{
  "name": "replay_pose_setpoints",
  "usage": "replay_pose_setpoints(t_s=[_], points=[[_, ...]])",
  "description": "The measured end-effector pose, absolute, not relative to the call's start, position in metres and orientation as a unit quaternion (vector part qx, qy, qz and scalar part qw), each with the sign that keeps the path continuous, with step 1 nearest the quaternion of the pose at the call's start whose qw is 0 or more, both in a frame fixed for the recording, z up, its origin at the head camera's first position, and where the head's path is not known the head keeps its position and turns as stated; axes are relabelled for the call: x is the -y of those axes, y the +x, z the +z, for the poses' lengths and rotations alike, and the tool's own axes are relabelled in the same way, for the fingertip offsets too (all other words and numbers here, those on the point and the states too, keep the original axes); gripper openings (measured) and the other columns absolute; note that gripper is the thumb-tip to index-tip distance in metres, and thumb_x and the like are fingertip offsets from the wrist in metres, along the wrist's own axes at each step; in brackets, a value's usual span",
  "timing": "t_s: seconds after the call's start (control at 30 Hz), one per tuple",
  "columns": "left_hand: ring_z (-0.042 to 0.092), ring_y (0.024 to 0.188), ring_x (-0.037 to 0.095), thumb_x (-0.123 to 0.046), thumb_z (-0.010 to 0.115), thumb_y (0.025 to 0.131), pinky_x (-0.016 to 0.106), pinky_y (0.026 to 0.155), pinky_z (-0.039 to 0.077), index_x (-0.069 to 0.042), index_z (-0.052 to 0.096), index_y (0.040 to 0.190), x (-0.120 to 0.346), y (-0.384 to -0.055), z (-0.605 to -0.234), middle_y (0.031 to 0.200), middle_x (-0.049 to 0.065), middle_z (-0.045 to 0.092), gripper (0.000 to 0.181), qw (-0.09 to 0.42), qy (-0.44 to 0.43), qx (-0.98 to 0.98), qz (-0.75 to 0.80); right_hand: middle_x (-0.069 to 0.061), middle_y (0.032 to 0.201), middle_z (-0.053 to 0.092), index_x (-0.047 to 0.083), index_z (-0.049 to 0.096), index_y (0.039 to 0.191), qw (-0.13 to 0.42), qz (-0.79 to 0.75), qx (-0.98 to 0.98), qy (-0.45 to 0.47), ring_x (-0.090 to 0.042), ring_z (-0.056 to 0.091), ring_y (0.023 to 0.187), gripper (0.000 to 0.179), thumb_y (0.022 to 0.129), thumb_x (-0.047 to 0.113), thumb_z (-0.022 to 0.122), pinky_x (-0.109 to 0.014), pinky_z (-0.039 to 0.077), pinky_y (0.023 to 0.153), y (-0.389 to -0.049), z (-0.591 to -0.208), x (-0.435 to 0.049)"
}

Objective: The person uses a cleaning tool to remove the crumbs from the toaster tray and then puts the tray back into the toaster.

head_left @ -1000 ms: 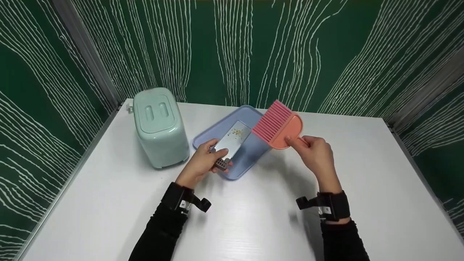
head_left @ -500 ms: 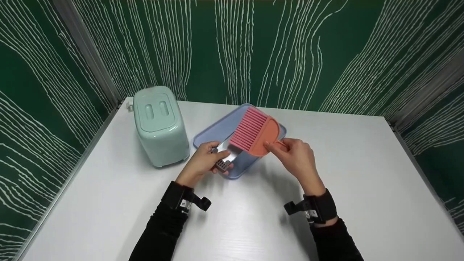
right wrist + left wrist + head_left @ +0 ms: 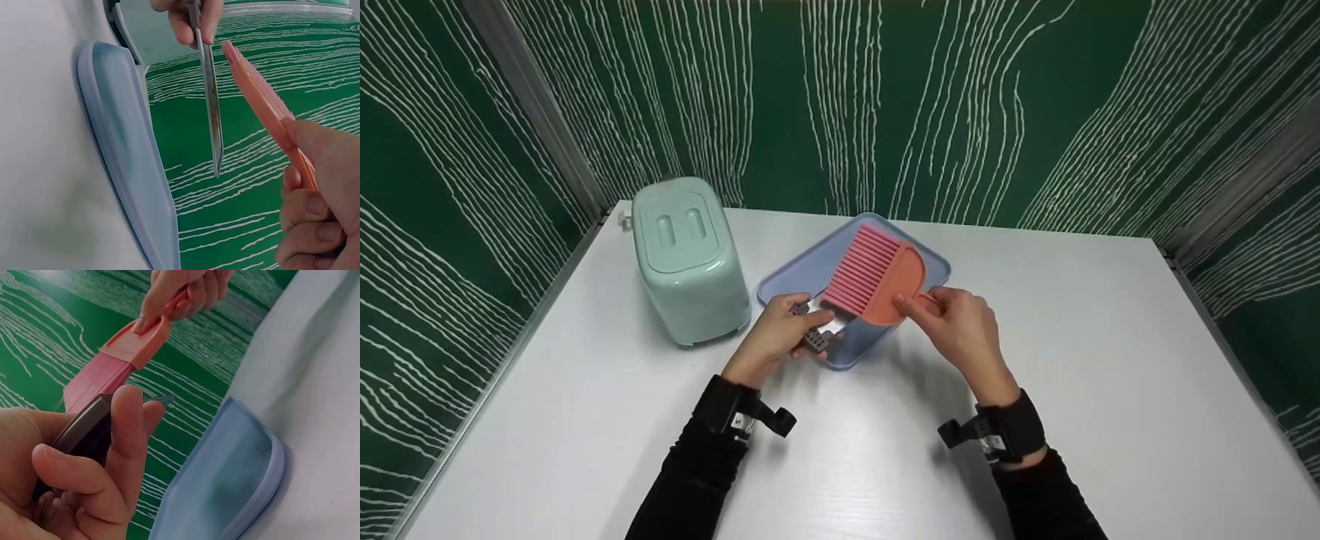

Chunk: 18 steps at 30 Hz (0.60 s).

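Note:
My left hand (image 3: 776,330) grips the dark perforated end of a metal crumb tray (image 3: 210,90), thumb on top. The tray is held above a blue serving tray (image 3: 802,266). A few brownish specks show on its metal in the right wrist view. My right hand (image 3: 964,326) pinches the orange handle of a small brush (image 3: 881,277) with pink bristles. In the head view the brush overlaps most of the crumb tray and hides its far part. The bristle tips (image 3: 229,49) point toward my left fingers, close to the metal.
A mint-green toaster (image 3: 694,262) with its lid on stands left of the blue tray on the white table (image 3: 1095,322). Green walls with white lines (image 3: 780,105) rise behind the table and on both sides.
My right hand has brought the brush left and down over the crumb tray, covering the crumbs seen earlier. The left hand has stayed nearly in place.

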<state>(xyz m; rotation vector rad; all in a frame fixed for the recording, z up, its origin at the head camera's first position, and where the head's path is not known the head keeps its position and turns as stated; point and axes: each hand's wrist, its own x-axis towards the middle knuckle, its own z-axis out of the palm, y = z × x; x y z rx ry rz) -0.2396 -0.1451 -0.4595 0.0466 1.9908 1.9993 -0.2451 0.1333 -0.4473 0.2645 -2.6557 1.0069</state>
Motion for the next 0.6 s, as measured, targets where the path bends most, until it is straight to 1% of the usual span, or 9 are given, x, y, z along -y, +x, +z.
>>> replay_pose_setpoints(t_s=[0.1, 0.17, 0.3, 0.37, 0.43, 0.53, 0.6], points=[[0.068, 0.049, 0.01, -0.014, 0.068, 0.105, 0.019, 0.041, 0.033, -0.003, 0.071, 0.121, 0.146, -0.238, -0.458, 0.091, 0.011, 0.083, 0.02, 0.153, 0.013, -0.708, 0.69, 0.009, 0.058, 0.031, 0.021, 0.039, 0.063, 0.143, 0.342, 0.924, 0.097, -0.01, 0.031, 0.054, 0.062, 0.094, 0.057, 0.079, -0.028, 0.021, 0.054, -0.245, -0.451, -0.126], [0.068, 0.049, 0.01, -0.014, 0.069, 0.104, 0.02, 0.042, 0.032, -0.004, 0.073, 0.122, 0.146, -0.237, -0.457, 0.091, 0.01, 0.083, 0.02, 0.147, 0.011, -0.716, 0.683, 0.009, 0.058, 0.032, 0.021, 0.041, 0.063, 0.141, 0.338, 0.925, 0.097, -0.01, 0.032, 0.054, 0.061, 0.094, 0.058, 0.078, -0.028, 0.021, 0.054, -0.245, -0.453, -0.123], [0.068, 0.047, 0.011, -0.014, 0.071, 0.103, 0.021, 0.042, 0.033, -0.003, 0.07, 0.114, 0.145, -0.238, -0.455, 0.076, 0.005, 0.079, 0.015, 0.129, 0.009, -0.73, 0.671, 0.009, 0.057, 0.033, 0.021, 0.042, 0.063, 0.137, 0.338, 0.926, 0.096, -0.011, 0.034, 0.054, 0.061, 0.093, 0.059, 0.079, -0.028, 0.022, 0.053, -0.245, -0.456, -0.119], [0.068, 0.047, 0.01, -0.014, 0.072, 0.103, 0.02, 0.041, 0.033, -0.003, 0.071, 0.116, 0.145, -0.24, -0.455, 0.07, 0.002, 0.074, 0.017, 0.119, 0.008, -0.74, 0.662, 0.01, 0.057, 0.033, 0.022, 0.041, 0.063, 0.139, 0.337, 0.926, 0.097, -0.011, 0.034, 0.053, 0.061, 0.093, 0.059, 0.079, -0.028, 0.022, 0.053, -0.246, -0.456, -0.118], [0.068, 0.046, 0.01, -0.014, 0.074, 0.101, 0.02, 0.04, 0.033, -0.004, 0.073, 0.121, 0.146, -0.241, -0.454, 0.065, 0.001, 0.071, 0.022, 0.107, 0.003, -0.745, 0.659, 0.01, 0.057, 0.032, 0.022, 0.04, 0.063, 0.141, 0.336, 0.926, 0.099, -0.01, 0.034, 0.053, 0.062, 0.093, 0.059, 0.079, -0.028, 0.022, 0.053, -0.247, -0.456, -0.116], [0.066, 0.044, 0.01, -0.014, 0.076, 0.099, 0.019, 0.039, 0.032, -0.006, 0.075, 0.126, 0.148, -0.242, -0.453, 0.063, 0.0, 0.071, 0.028, 0.089, -0.008, -0.75, 0.656, 0.01, 0.057, 0.032, 0.022, 0.04, 0.063, 0.142, 0.335, 0.926, 0.103, -0.01, 0.034, 0.053, 0.062, 0.093, 0.059, 0.079, -0.028, 0.022, 0.053, -0.249, -0.454, -0.113], [0.066, 0.043, 0.01, -0.013, 0.078, 0.097, 0.019, 0.038, 0.031, -0.005, 0.076, 0.123, 0.149, -0.242, -0.451, 0.062, 0.0, 0.071, 0.027, 0.078, -0.02, -0.75, 0.656, 0.01, 0.057, 0.032, 0.022, 0.039, 0.063, 0.141, 0.336, 0.925, 0.106, -0.01, 0.033, 0.053, 0.061, 0.094, 0.058, 0.079, -0.028, 0.022, 0.053, -0.249, -0.453, -0.111]])
